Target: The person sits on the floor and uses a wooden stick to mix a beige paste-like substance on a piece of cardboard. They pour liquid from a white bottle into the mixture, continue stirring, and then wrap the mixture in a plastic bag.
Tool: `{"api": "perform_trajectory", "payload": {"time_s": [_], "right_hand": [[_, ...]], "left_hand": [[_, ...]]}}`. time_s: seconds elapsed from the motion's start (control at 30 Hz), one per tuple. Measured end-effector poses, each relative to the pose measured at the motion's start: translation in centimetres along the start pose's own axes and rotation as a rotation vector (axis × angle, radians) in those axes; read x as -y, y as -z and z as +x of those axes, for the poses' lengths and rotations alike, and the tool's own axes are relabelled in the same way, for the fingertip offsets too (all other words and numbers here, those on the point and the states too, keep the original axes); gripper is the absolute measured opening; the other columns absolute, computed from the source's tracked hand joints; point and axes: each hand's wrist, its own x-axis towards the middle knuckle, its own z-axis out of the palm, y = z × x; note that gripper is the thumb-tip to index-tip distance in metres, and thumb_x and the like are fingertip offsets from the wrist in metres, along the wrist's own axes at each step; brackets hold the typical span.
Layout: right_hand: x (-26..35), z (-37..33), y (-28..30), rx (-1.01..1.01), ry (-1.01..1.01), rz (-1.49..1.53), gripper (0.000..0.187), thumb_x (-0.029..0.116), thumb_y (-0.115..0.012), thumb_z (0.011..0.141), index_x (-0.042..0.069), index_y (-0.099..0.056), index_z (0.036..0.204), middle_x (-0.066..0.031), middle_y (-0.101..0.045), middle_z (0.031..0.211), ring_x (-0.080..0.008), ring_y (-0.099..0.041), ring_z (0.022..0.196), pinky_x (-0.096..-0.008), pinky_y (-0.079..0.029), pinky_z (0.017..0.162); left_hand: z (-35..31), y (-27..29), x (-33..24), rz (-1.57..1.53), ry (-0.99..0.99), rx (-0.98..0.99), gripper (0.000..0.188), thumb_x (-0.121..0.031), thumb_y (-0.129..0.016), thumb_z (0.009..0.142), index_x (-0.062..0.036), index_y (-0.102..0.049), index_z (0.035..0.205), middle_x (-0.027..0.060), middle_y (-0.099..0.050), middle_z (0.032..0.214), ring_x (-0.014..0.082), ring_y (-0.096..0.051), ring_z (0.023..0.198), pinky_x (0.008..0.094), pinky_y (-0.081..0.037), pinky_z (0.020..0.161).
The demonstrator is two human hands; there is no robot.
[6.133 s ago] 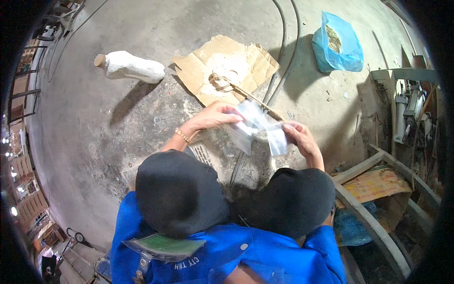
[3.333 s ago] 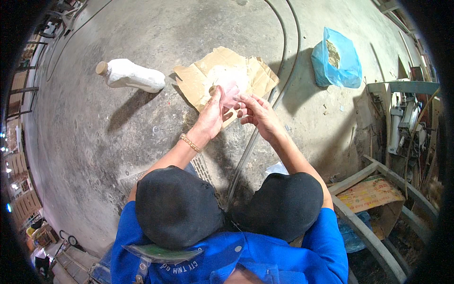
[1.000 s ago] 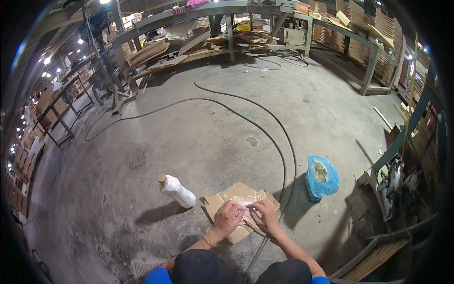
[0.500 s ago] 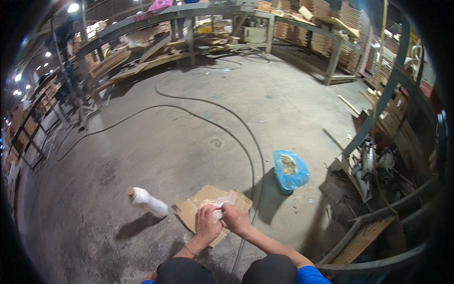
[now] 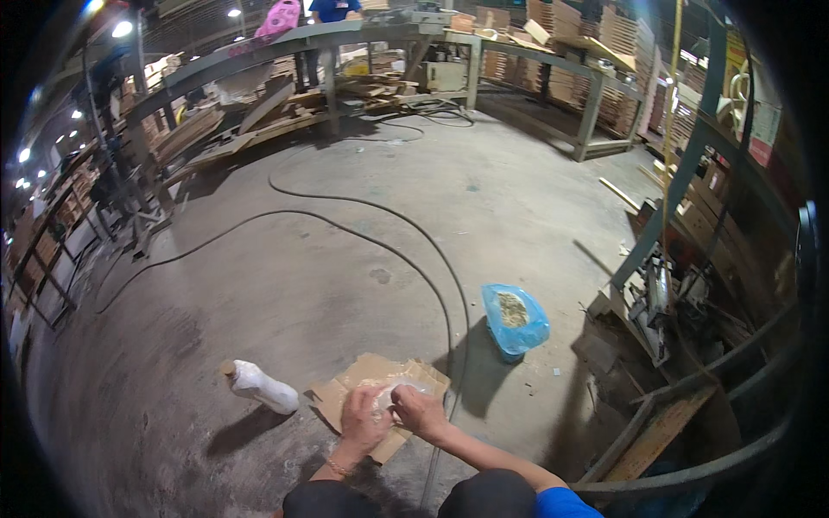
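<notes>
My left hand point(image 5: 363, 420) is curled over a flat piece of torn brown cardboard point(image 5: 341, 382) on the floor, its fingers bent around something I cannot make out. Close against it, my right hand point(image 5: 420, 410) has its fingers closed and pressed down toward the same spot. A whitish, thin-looking patch point(image 5: 393, 393) shows between and just beyond the fingers; its kind is hidden. To the left stands a white bottle point(image 5: 265, 388) with a tan cap. On the right is a blue plastic bag point(image 5: 528, 332) lining a bucket, with pale tan crumbly material point(image 5: 511, 309) inside.
A long dark hose point(image 5: 414, 259) winds across the concrete floor and passes beside the cardboard. Metal parts and scrap point(image 5: 656, 293) lie at the right by a frame. Workbenches point(image 5: 587, 112) with stacked wood line the back, where a person in blue point(image 5: 334, 9) stands.
My view has tilted up slightly, bringing the person at the back into sight. Both hands stay over the cardboard; the pale lump between them is now more covered.
</notes>
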Motion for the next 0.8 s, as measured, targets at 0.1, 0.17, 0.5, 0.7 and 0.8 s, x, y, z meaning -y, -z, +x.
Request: {"api": "perform_trajectory", "payload": {"time_s": [0.1,0.17,0.5,0.7,0.8], "right_hand": [[-0.4,-0.2,-0.1,0.014,-0.091,-0.038,0.012,0.014,-0.061,0.077,0.013,-0.052,0.085,-0.0071,-0.059,0.073,-0.0269,-0.062,0.066,-0.0396,-0.047,0.053],[-0.1,0.0,0.0,0.002,-0.074,-0.006,0.012,0.015,-0.062,0.077,0.013,-0.053,0.085,-0.0069,-0.059,0.072,-0.0262,-0.062,0.066,-0.0387,-0.047,0.052],[0.6,-0.4,0.0,-0.014,0.12,0.057,0.014,0.014,-0.064,0.076,0.012,-0.052,0.083,-0.0057,-0.058,0.072,-0.025,-0.061,0.062,-0.0361,-0.046,0.05],[1.2,-0.1,0.0,-0.027,0.108,0.045,0.016,0.012,-0.066,0.074,0.013,-0.053,0.085,-0.0055,-0.058,0.071,-0.0236,-0.06,0.06,-0.0349,-0.046,0.05],[0.7,0.0,-0.1,-0.09,0.008,0.1,0.017,0.012,-0.065,0.077,0.012,-0.056,0.091,-0.005,-0.056,0.067,-0.0197,-0.059,0.057,-0.0336,-0.045,0.049]], "left_hand": [[0.4,0.4,-0.5,0.033,-0.016,0.063,0.055,-0.015,-0.067,0.068,-0.0142,-0.053,0.121,0.0092,-0.051,0.106,0.0273,-0.047,0.105,0.0397,-0.035,0.093],[0.2,0.5,-0.3,0.101,-0.021,0.073,0.059,-0.016,-0.068,0.067,-0.0147,-0.052,0.123,0.008,-0.05,0.109,0.0269,-0.046,0.105,0.0418,-0.033,0.094],[-0.3,0.0,0.5,0.216,0.029,0.028,0.046,-0.015,-0.068,0.07,-0.0176,-0.059,0.115,0.0065,-0.05,0.101,0.0254,-0.049,0.097,0.0409,-0.036,0.088],[0.1,0.9,1.3,0.304,0.068,-0.067,0.034,-0.013,-0.063,0.077,-0.0187,-0.061,0.111,0.005,-0.054,0.093,0.0234,-0.054,0.088,0.0358,-0.043,0.077],[0.0,0.8,0.7,0.115,0.173,-0.046,0.031,-0.011,-0.061,0.079,-0.0171,-0.061,0.109,0.0069,-0.057,0.093,0.0242,-0.058,0.083,0.0354,-0.047,0.07]]}}
